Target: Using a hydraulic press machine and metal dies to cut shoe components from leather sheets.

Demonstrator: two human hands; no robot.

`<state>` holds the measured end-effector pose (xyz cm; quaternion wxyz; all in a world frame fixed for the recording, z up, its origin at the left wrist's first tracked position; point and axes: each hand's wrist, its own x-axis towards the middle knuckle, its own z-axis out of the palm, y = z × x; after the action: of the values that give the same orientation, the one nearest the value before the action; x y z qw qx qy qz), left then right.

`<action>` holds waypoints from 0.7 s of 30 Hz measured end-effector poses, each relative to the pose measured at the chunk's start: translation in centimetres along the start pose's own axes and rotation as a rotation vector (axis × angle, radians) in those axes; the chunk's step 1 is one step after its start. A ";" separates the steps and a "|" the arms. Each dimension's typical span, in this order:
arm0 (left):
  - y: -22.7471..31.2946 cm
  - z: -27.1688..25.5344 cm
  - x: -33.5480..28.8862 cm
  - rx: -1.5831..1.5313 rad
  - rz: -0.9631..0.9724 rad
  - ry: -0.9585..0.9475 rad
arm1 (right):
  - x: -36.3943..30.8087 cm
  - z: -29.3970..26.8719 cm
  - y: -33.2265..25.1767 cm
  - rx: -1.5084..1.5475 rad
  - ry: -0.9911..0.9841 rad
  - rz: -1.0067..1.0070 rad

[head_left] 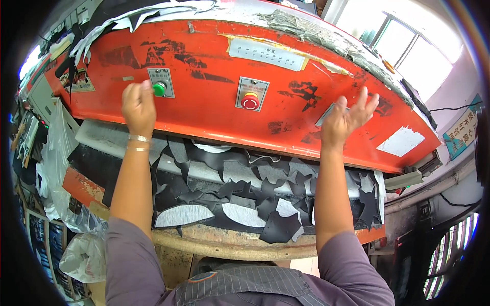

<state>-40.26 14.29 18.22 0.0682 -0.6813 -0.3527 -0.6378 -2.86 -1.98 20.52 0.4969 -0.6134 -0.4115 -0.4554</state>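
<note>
My left hand (pixel 139 108) is raised before the red machine front (pixel 209 109), fingers curled in and holding nothing. Its thumb is right by the green push button (pixel 160 89); whether they touch I cannot tell. Over on the right, my right hand (pixel 347 120) is up with fingers spread and nothing in it. It covers most of a small metal plate (pixel 325 113), so any button there is hidden. Between the hands sits a red mushroom-shaped button (pixel 250 102) with a yellow collar. Below, dark leather-like scraps (pixel 278 228) and pale curved pieces (pixel 185 215) lie on the machine bed.
A worn wooden edge (pixel 229 245) runs along the bed in front of my body. Plastic bags (pixel 84 257) hang at the left. Cut sheets (pixel 127 18) and grey fibrous material (pixel 316 30) lie atop the machine. A window (pixel 408 43) is at the far right.
</note>
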 end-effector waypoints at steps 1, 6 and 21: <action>0.3 0.7 0.7 -0.069 0.147 -0.060 | 0.7 0.7 -0.2 0.007 0.007 -0.002; 4.5 -3.9 1.0 -0.072 -0.087 -0.483 | -0.7 -3.0 -0.7 0.179 -0.029 -0.026; 18.8 -13.6 -23.3 -0.191 -0.120 -0.998 | -19.8 -22.7 -11.1 0.306 -1.416 -0.167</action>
<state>-39.26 -16.22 5.98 -0.2080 -0.8845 -0.3210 -0.2671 -21.75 -23.51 6.02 0.1554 -0.6513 -0.7388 0.0767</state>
